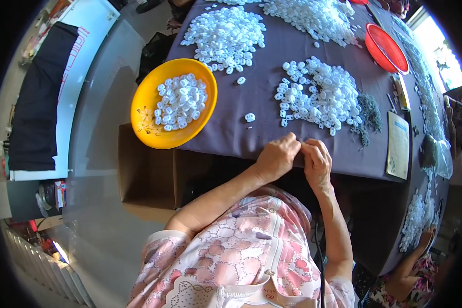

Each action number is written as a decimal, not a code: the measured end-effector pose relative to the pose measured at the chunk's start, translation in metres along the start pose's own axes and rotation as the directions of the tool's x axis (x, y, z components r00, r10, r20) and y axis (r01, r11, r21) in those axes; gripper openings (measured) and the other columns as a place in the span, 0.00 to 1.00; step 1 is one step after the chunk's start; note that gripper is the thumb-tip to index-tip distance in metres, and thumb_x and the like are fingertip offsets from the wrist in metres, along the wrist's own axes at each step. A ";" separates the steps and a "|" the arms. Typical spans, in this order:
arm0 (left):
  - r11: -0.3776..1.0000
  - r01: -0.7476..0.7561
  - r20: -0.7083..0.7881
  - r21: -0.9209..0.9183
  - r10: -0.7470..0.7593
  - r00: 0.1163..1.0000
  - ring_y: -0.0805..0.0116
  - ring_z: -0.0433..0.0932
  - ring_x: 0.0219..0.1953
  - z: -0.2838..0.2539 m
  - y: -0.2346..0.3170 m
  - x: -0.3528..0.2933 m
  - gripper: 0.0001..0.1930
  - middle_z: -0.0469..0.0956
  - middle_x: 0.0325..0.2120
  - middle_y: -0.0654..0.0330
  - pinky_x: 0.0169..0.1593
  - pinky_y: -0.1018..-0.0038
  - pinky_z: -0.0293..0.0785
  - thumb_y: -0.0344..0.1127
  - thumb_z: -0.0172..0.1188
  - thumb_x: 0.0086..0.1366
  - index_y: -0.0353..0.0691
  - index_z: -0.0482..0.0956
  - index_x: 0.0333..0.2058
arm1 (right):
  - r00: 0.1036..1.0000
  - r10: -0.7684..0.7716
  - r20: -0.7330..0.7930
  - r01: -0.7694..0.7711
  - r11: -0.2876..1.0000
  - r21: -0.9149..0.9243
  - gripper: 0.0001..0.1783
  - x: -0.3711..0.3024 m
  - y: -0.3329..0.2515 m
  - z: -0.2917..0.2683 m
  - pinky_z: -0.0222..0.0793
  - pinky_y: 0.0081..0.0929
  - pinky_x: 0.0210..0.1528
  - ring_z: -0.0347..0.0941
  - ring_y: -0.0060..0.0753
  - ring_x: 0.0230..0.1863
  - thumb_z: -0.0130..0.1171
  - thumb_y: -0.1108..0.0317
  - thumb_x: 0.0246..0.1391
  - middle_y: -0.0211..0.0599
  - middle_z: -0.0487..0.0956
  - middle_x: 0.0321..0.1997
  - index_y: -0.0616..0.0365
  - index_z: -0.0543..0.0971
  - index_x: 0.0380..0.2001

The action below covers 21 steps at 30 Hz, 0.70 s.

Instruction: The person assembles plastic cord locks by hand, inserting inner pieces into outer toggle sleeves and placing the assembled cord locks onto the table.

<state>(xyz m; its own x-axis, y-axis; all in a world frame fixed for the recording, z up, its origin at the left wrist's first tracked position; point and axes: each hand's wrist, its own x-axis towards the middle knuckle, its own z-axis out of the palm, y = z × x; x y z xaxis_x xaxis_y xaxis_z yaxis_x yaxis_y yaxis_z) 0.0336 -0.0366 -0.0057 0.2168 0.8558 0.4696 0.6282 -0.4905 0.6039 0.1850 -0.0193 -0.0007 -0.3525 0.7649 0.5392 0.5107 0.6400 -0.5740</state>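
Note:
Just off the table's near edge, my left hand [278, 156] and my right hand [317, 160] meet with their fingertips pinched close together. Whatever sits between the fingers is hidden or too small to make out. Beyond them spreads a heap of small white oval plastic pieces [339, 97], some showing two holes. A dark grey-green tangle of tiny parts [369, 114] touches that heap's right side. One single white piece [249, 117] lies apart, left of the heap. At the table's left edge, a yellow bowl [141, 105] holds a pile of similar white pieces.
More white heaps [223, 36] cover the far part of the dark tablecloth [220, 138]. A red basket [387, 49] and a notebook [398, 143] are on the right. Under the bowl stands an open cardboard box [146, 169]. Another person's arm [413, 259] shows at lower right.

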 end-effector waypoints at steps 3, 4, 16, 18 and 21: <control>0.986 0.148 0.016 -0.079 -0.147 0.989 0.54 0.74 0.26 -0.005 0.001 0.005 0.03 0.71 0.23 0.55 0.28 0.64 0.69 0.29 0.53 0.57 0.39 0.73 0.25 | 0.989 0.139 0.047 -0.143 0.984 0.103 0.11 0.005 -0.004 -0.003 0.70 0.31 0.34 0.74 0.43 0.33 0.56 0.81 0.42 0.40 0.75 0.32 0.60 0.75 0.33; 0.973 0.188 0.027 -0.133 -0.186 0.982 0.54 0.74 0.27 -0.007 -0.003 0.006 0.03 0.72 0.23 0.54 0.29 0.65 0.69 0.29 0.54 0.57 0.37 0.74 0.26 | 0.985 0.166 0.057 -0.173 0.972 0.157 0.12 0.006 -0.006 -0.001 0.70 0.30 0.34 0.74 0.42 0.33 0.57 0.80 0.42 0.39 0.76 0.32 0.60 0.76 0.34; 0.913 0.279 0.085 -0.297 -0.266 0.960 0.58 0.75 0.26 -0.007 -0.006 0.018 0.06 0.75 0.23 0.53 0.30 0.70 0.69 0.30 0.54 0.58 0.32 0.76 0.27 | 0.976 0.210 -0.062 -0.205 0.976 0.078 0.15 0.002 -0.006 0.002 0.71 0.29 0.32 0.75 0.40 0.32 0.62 0.78 0.38 0.38 0.76 0.32 0.59 0.77 0.35; 0.930 0.253 0.079 -0.265 -0.241 0.967 0.59 0.75 0.25 -0.005 -0.004 0.019 0.06 0.75 0.22 0.53 0.29 0.70 0.69 0.30 0.54 0.57 0.33 0.76 0.27 | 0.976 0.202 -0.083 -0.198 0.979 0.057 0.15 -0.001 -0.004 0.002 0.71 0.29 0.32 0.75 0.40 0.32 0.62 0.78 0.38 0.38 0.76 0.32 0.58 0.77 0.34; 0.932 0.259 0.042 -0.255 -0.257 0.966 0.61 0.76 0.24 -0.008 -0.004 0.013 0.05 0.75 0.22 0.54 0.27 0.71 0.68 0.28 0.55 0.57 0.33 0.76 0.27 | 0.987 0.152 -0.047 -0.149 0.987 0.060 0.15 0.002 -0.008 0.000 0.71 0.31 0.33 0.74 0.42 0.33 0.61 0.76 0.39 0.38 0.76 0.32 0.58 0.77 0.35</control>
<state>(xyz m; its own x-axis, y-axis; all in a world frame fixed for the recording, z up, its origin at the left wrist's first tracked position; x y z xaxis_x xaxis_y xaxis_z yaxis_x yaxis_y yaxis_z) 0.0282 -0.0253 0.0033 0.0794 0.9591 0.2716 0.4508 -0.2776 0.8484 0.1799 -0.0232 0.0049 -0.2339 0.8488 0.4741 0.5099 0.5223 -0.6835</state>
